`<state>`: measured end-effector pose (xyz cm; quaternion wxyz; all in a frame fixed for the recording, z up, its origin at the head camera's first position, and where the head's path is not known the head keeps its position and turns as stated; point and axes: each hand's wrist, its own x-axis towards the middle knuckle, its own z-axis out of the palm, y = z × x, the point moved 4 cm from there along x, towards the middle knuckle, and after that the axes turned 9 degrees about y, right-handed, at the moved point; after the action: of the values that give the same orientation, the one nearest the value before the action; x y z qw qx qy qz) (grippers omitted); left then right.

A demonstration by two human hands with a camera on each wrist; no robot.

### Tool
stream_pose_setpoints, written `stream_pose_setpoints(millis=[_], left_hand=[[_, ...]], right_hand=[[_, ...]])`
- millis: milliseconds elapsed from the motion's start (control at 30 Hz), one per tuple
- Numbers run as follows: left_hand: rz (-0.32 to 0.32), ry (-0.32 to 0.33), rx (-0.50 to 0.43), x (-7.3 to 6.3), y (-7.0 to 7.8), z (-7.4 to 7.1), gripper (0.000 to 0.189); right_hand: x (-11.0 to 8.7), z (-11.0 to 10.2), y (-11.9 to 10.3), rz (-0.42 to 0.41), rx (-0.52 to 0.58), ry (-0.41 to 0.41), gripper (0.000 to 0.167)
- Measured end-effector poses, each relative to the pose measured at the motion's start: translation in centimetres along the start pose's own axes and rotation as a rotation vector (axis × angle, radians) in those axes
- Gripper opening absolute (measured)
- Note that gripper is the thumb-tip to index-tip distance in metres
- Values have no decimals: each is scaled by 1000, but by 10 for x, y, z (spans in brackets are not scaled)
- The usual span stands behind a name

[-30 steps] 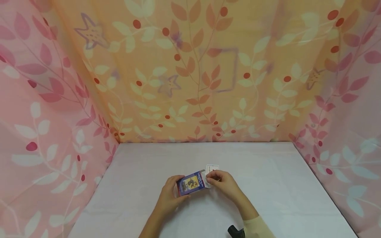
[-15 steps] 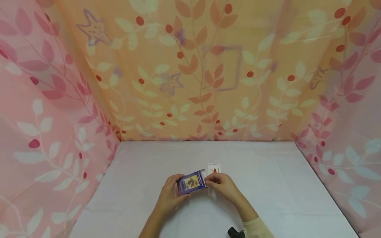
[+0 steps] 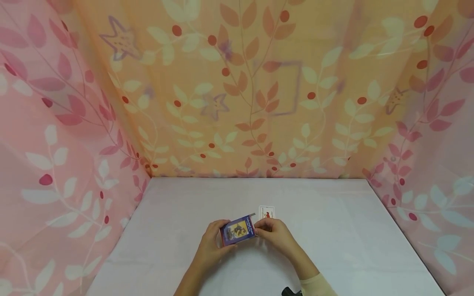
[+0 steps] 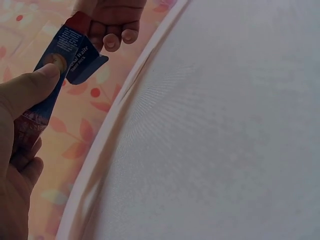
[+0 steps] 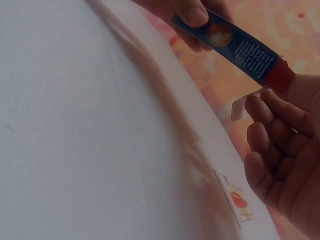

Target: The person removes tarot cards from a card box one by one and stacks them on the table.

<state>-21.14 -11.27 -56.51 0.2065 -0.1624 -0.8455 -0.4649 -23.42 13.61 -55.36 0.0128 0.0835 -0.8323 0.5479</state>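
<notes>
My left hand (image 3: 214, 245) grips a dark blue tarot card box (image 3: 238, 230) with a yellow picture on its front, thumb along one narrow side and fingers opposite. At the box's right end, my right hand (image 3: 275, 236) pinches the end flaps between thumb and forefinger. In the left wrist view a blue flap (image 4: 86, 69) stands out from the box's end, and a red end part (image 4: 77, 22) lies against the right thumb. A pale flap (image 5: 242, 104) sticks out by the right forefinger in the right wrist view. The box's inside is hidden.
A small stack of white-bordered cards (image 3: 267, 212) with a red figure on top lies on the white-covered table (image 3: 192, 201), just beyond my right hand. A black object (image 3: 290, 291) shows beside the right sleeve. Floral curtains (image 3: 237, 102) enclose the back and sides.
My right fingers have closed in on the box's open end. The white flap seen there earlier is mostly out of sight in the head view. The left hand keeps its grip, almost still.
</notes>
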Motion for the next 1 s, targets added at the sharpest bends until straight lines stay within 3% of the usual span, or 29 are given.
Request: stream_pose_setpoints(millis=[333,567,700,1000], left_hand=[[-43,-29,-12,-2,-5,1,81],[-8,-28,3,0,-2,1,81],[8,-33,30,0,-1,1,83],[-23,-50,15,0,-2,2,83]], right_hand=[[0,5,0,25,17,17,15],[0,3,-2,-2,10,18,16],[0,1,-2,21,9,10,16],[-2,1,-3,11,8,1,18]])
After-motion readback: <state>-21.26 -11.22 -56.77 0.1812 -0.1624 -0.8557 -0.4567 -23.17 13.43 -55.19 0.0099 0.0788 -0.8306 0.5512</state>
